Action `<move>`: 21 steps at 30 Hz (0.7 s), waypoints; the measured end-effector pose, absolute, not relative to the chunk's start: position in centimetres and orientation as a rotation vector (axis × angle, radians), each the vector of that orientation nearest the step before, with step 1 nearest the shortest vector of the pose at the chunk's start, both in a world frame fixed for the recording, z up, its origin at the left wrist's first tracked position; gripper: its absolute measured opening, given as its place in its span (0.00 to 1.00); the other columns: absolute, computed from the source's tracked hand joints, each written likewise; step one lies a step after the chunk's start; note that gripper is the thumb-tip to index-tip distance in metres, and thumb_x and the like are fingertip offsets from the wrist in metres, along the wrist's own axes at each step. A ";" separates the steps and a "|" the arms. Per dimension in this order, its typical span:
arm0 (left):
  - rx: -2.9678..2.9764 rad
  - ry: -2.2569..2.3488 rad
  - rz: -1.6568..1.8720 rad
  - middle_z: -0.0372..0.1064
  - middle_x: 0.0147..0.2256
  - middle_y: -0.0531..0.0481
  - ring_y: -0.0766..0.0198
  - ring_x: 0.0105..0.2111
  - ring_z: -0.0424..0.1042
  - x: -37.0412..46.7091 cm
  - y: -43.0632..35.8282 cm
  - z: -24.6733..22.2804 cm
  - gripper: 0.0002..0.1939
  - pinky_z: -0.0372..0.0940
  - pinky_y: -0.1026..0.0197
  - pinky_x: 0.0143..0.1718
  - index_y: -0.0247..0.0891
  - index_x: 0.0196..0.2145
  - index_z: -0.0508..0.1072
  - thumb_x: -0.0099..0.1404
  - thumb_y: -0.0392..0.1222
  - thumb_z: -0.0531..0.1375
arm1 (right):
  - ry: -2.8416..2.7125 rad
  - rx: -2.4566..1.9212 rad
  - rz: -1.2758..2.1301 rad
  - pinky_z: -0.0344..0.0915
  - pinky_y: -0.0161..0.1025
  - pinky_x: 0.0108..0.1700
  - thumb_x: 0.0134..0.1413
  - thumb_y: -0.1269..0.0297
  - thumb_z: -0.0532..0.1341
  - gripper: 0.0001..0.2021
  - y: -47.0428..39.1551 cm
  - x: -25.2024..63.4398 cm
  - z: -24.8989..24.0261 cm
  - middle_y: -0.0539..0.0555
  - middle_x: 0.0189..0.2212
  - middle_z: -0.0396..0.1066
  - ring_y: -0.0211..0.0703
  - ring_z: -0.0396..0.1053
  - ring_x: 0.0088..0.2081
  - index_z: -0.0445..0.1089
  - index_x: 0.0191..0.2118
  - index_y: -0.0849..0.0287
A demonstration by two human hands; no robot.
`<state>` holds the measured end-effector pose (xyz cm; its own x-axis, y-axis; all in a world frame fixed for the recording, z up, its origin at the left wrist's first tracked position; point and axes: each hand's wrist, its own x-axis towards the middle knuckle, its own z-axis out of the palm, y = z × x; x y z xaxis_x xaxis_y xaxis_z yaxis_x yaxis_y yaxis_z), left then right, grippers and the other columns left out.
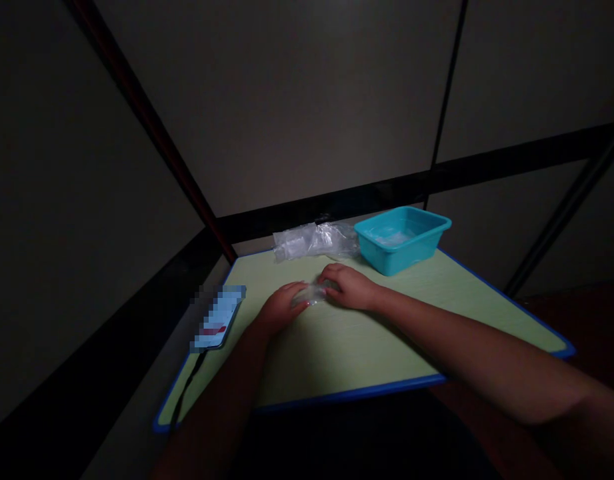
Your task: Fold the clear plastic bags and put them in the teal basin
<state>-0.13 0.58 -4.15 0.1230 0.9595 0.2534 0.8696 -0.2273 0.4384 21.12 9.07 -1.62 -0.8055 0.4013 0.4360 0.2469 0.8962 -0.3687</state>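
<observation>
Between my two hands, low over the middle of the table, is a small piece of clear plastic. My left hand is closed on its left end, thumb in front and fingers behind. At the right end, my right hand has its fingers curled round the same plastic. What the clear plastic holds, if anything, is too dim to make out. Behind my hands lie crumpled clear plastic bags. To their right stands a turquoise basin with something pale and clear inside.
The light green table has a blue edge. A phone with a lit, blurred screen lies at the left edge, with a dark cord running from it toward me. Dark wall panels rise behind the table.
</observation>
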 end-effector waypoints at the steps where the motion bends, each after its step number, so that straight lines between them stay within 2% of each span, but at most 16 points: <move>1: 2.204 1.825 0.736 0.68 0.53 0.42 0.52 0.54 0.66 -0.1 0.6 -4.2 0.22 0.58 0.50 0.58 0.38 0.51 0.70 0.59 0.47 0.60 | -2.561 -0.382 0.401 0.62 0.43 0.48 0.50 0.72 0.61 0.10 9.1 21.2 -1.5 0.60 0.38 0.72 0.48 0.67 0.42 0.73 0.40 0.64; 4: 2.184 1.816 0.749 0.70 0.52 0.42 0.53 0.52 0.67 -0.2 0.7 -4.2 0.20 0.60 0.51 0.56 0.38 0.50 0.71 0.62 0.48 0.57 | -2.599 -0.145 0.436 0.61 0.42 0.49 0.50 0.71 0.62 0.05 9.4 21.3 -1.6 0.60 0.39 0.73 0.47 0.68 0.44 0.75 0.33 0.62; 6: 2.171 1.814 0.772 0.71 0.51 0.44 0.55 0.51 0.68 -0.4 0.7 -4.3 0.20 0.60 0.52 0.55 0.37 0.50 0.71 0.65 0.48 0.53 | -2.614 -0.067 0.449 0.61 0.43 0.51 0.52 0.70 0.62 0.04 9.6 21.3 -1.8 0.59 0.40 0.74 0.47 0.67 0.47 0.75 0.31 0.61; 10: 2.130 1.838 0.820 0.72 0.50 0.45 0.57 0.50 0.69 -0.8 0.8 -4.2 0.21 0.61 0.54 0.55 0.36 0.50 0.71 0.67 0.48 0.48 | -2.641 -0.066 0.437 0.61 0.44 0.52 0.53 0.70 0.61 0.06 10.0 21.1 -2.5 0.57 0.38 0.75 0.47 0.68 0.48 0.76 0.35 0.60; 21: 2.040 1.872 0.831 0.71 0.50 0.45 0.58 0.51 0.69 -1.1 0.8 -4.2 0.22 0.60 0.54 0.56 0.35 0.50 0.71 0.68 0.49 0.47 | -2.758 -0.126 0.441 0.61 0.41 0.54 0.56 0.69 0.59 0.10 9.9 20.9 -2.9 0.59 0.41 0.76 0.46 0.68 0.51 0.76 0.41 0.63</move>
<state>-1.12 0.78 -4.17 0.0118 0.9710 0.2388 0.8282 -0.1433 0.5419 20.87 9.87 -2.86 -0.9368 0.1396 0.3207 0.0325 0.9477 -0.3174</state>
